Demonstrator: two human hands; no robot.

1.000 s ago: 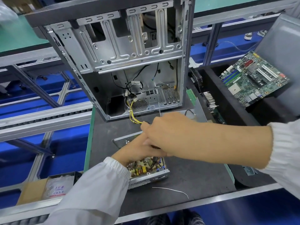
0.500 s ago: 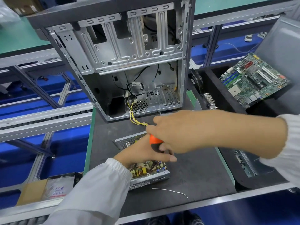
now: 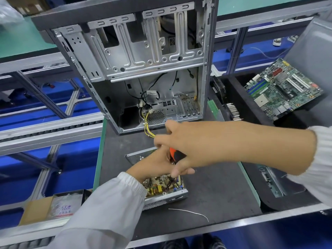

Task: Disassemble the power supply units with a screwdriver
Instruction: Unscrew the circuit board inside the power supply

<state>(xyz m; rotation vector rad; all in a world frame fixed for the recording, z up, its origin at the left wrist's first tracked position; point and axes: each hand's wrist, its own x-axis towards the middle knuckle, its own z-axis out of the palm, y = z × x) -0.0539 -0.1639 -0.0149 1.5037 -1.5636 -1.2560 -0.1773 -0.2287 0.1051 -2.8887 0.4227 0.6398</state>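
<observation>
Bare shiny metal computer case, matt dark mat, glossy orange plastic screwdriver handle

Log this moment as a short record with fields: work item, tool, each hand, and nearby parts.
work item: open metal power supply unit with exposed yellow circuit board, on the dark bench mat
tool: orange-and-black-handled screwdriver, tip hidden
right hand: right hand grips the screwdriver handle above the unit
left hand: left hand rests on the unit; its grip is hidden
behind: empty grey steel computer case, yellow wires trailing out
right side: green motherboard in a dark bin
front: thin white wire on the mat
</observation>
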